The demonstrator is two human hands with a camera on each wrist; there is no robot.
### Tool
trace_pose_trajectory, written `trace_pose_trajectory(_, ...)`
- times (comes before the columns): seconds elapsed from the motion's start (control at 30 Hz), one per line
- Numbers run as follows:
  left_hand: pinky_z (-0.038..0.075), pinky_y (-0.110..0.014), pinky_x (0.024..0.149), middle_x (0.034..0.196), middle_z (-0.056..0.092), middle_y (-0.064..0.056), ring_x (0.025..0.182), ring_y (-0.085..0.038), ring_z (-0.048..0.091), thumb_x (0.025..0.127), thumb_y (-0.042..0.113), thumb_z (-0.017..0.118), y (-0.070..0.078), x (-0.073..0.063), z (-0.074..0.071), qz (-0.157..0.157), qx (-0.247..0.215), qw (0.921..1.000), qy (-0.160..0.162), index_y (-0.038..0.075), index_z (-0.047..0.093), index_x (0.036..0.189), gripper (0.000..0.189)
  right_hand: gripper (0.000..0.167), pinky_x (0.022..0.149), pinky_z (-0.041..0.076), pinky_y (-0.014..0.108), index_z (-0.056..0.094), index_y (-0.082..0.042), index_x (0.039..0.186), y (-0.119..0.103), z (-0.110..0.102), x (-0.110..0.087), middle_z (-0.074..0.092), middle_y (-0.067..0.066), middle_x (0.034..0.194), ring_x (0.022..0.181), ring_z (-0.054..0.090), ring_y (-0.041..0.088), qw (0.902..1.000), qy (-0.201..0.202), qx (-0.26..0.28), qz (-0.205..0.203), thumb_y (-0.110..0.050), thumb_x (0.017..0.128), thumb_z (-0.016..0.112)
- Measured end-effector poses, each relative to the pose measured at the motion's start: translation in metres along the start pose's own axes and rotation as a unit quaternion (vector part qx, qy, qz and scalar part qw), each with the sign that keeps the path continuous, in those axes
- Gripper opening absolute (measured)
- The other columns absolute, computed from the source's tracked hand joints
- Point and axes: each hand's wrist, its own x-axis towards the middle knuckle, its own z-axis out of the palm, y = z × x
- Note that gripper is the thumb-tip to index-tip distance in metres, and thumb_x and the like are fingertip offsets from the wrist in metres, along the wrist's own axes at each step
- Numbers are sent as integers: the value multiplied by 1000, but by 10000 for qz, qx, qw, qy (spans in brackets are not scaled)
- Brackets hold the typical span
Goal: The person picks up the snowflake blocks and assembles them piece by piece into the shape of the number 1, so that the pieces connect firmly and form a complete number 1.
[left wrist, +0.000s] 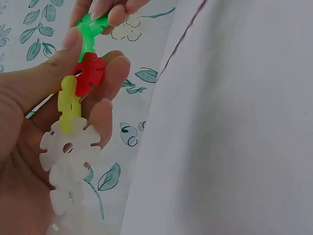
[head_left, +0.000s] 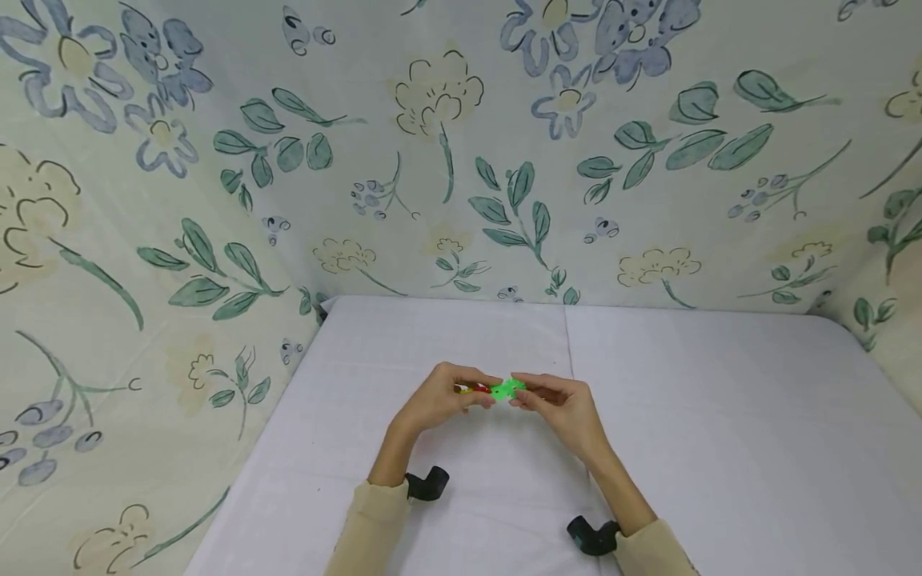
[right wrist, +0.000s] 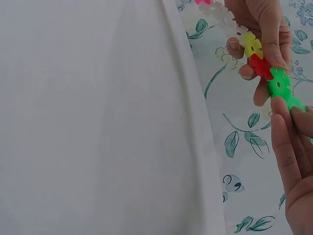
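Note:
A chain of interlocking plastic snowflake discs is held up between both hands over the table. My left hand (head_left: pixel 435 400) grips it, thumb near the joint of a red disc (left wrist: pixel 92 73) and a green disc (right wrist: pixel 279 84). Behind these, a yellow disc (left wrist: pixel 69 100) and several whitish discs (left wrist: pixel 78 139) run along the left palm, with a bit of pink (right wrist: pixel 202 1) farther back in the right wrist view. My right hand (head_left: pixel 569 408) pinches a second green disc (right wrist: pixel 295 104) at the chain's end, its fingers partly hiding that disc.
A white cloth covers the table (head_left: pixel 720 432), with a crease line running across it. Floral fabric (head_left: pixel 432 160) hangs behind and at the sides. Black curved wrist mounts (head_left: pixel 430 484) stick out from both cuffs, below the hands.

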Motion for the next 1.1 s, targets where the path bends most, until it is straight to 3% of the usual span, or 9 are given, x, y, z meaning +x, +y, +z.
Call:
trace_pose_trajectory(0.17, 54, -30, 63, 110, 79, -12, 87, -45, 68, 93, 17, 77, 1, 0, 0, 51, -169, 9998, -39, 7, 78, 120, 29, 34, 82, 63, 32, 66, 12, 128, 0, -1, 0, 71, 33, 116, 88, 79, 13, 9999, -54, 123, -20, 4, 96, 68)
trace_pose_trajectory(0.47, 53, -45, 60, 104, 80, -14, 88, -51, 68, 95, 10, 75, 3, 0, 1, 339, -513, 9981, -56, 4, 78, 119, 25, 34, 80, 63, 31, 67, 13, 126, -2, 3, -1, 72, 32, 113, 86, 80, 15, 9994, 48, 98, -327, 5, 93, 71)
trace_pose_trajectory(0.67, 50, -35, 58, 99, 79, -15, 85, -52, 66, 93, 10, 76, 5, 1, 0, 290, -591, 9978, 54, 4, 79, 116, 24, 32, 79, 63, 31, 69, 10, 125, -4, 5, -2, 75, 28, 112, 85, 80, 14, 9994, 191, 52, -270, 4, 93, 71)
trace_pose_trajectory(0.9, 52, -37, 59, 103, 80, -13, 86, -51, 69, 93, 14, 78, 4, 3, 2, 326, -633, 9974, 122, 6, 78, 117, 26, 33, 81, 63, 30, 70, 4, 128, -7, 1, -1, 76, 26, 111, 88, 80, 18, 9987, 146, -167, -451, 1, 95, 71)
trace_pose_trajectory(1.1, 54, -37, 60, 103, 80, -14, 84, -48, 70, 91, 12, 79, 3, 3, 2, 298, -633, 9974, 160, 5, 79, 116, 26, 33, 81, 63, 30, 69, 7, 128, -6, -2, 0, 74, 30, 113, 88, 80, 21, 9990, 33, -114, -438, 2, 96, 69)
